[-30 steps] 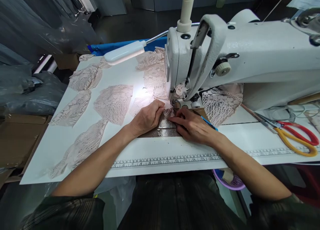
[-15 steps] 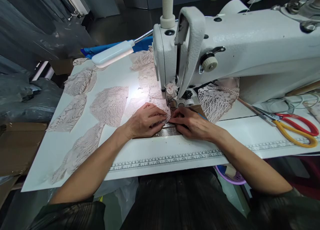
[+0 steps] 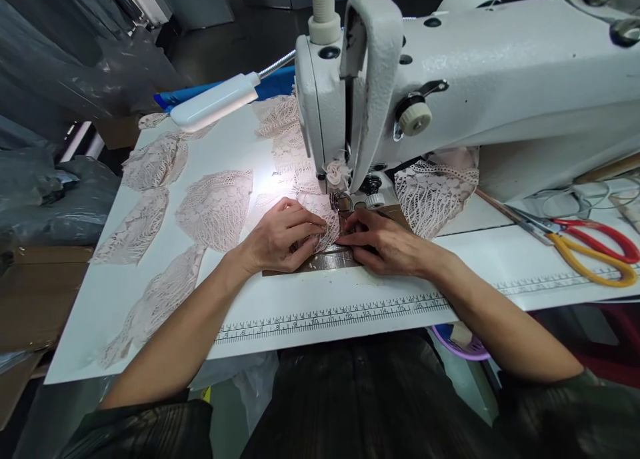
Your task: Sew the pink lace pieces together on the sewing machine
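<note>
Under the presser foot of a white sewing machine (image 3: 430,86) lies a pale pink lace piece (image 3: 327,220). My left hand (image 3: 286,236) has its thumb and fingers closed on the left edge of this lace. On the other side, my right hand (image 3: 383,242) pinches the lace's right edge close to the foot. Its fingertips are partly shadowed. Both hands rest over the metal plate (image 3: 333,260) at the machine's front. More lace (image 3: 290,146) trails behind the needle area.
Several cut lace pieces (image 3: 215,209) lie on the white table at left, beneath a lamp (image 3: 215,102). Another lace piece (image 3: 437,196) sits under the machine arm. Scissors (image 3: 590,249) with red and yellow handles lie at right. A printed ruler (image 3: 330,316) runs along the front edge.
My left hand has drawn slightly left, and its fingers are more bunched, showing more lace between the hands. My right hand stays nearly in place. The whole view has shifted a little.
</note>
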Motion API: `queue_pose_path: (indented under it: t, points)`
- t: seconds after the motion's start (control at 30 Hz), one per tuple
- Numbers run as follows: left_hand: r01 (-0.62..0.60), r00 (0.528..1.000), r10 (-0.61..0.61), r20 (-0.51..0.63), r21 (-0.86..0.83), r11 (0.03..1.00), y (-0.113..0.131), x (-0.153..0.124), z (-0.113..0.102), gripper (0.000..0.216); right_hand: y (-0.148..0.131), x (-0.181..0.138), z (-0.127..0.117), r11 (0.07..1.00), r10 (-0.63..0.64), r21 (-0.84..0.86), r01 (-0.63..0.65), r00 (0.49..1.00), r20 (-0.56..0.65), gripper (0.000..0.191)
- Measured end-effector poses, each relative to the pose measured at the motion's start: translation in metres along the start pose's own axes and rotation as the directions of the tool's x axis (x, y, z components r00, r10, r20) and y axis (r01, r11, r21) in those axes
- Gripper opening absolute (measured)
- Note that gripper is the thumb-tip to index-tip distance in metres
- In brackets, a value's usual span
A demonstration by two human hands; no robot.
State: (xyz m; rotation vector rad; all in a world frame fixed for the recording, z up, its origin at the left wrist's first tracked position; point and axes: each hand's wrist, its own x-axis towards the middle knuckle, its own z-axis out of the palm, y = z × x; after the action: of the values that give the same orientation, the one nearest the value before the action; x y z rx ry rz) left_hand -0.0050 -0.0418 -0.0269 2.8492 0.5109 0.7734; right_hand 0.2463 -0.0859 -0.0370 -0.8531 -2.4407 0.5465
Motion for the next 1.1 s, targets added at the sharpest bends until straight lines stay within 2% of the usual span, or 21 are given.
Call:
queue_pose_path:
  t: [0.17,0.3,0.43,0.53,0.63,0.73,0.87,0.97,1.1]
  points:
    - [0.014,0.999,-0.015,0.050,0.021,1.000,-0.001,0.001,0.005,0.010,-0.002,0.000,-0.001,1.000,0.025,0.009,-0.025,1.000,-0.005,0.033]
    - [0.034,0.996,-0.029,-0.089,0.053,0.998,-0.001,0.000,0.010,0.007,-0.004,0.000,-0.003,0.999,0.047,0.024,-0.047,0.999,0.000,0.033]
    - [0.106,0.962,-0.107,-0.252,-0.015,0.994,0.002,-0.001,0.011,0.009,0.000,0.001,0.001,0.998,0.055,0.012,-0.054,0.998,-0.037,0.038]
    - [0.129,0.946,-0.133,-0.294,-0.033,0.991,0.004,-0.001,0.014,0.010,0.003,0.002,0.006,0.996,0.068,-0.062,-0.072,0.996,-0.054,0.042]
    - [0.066,0.966,-0.063,-0.252,0.005,0.998,0.005,0.001,0.017,0.009,0.003,0.003,0.008,0.993,0.062,-0.102,-0.066,0.997,-0.039,0.040]
    - [-0.026,0.991,0.035,-0.133,0.070,0.997,0.006,0.003,0.019,0.007,0.003,0.002,0.006,0.993,0.036,-0.108,-0.039,0.999,-0.034,0.033]
    - [-0.033,0.999,0.034,-0.007,0.107,0.994,0.006,0.003,0.019,0.007,0.002,0.000,0.000,0.997,0.008,-0.078,-0.009,1.000,-0.020,0.031]
    - [-0.027,1.000,0.027,-0.001,0.106,0.994,0.006,0.001,0.020,0.008,0.001,-0.001,-0.004,0.998,0.008,-0.061,-0.008,1.000,0.009,0.030]
    - [-0.042,0.996,0.050,-0.073,0.114,0.993,0.007,-0.001,0.022,0.008,-0.001,0.000,-0.006,0.999,0.008,-0.049,-0.006,1.000,0.024,0.029]
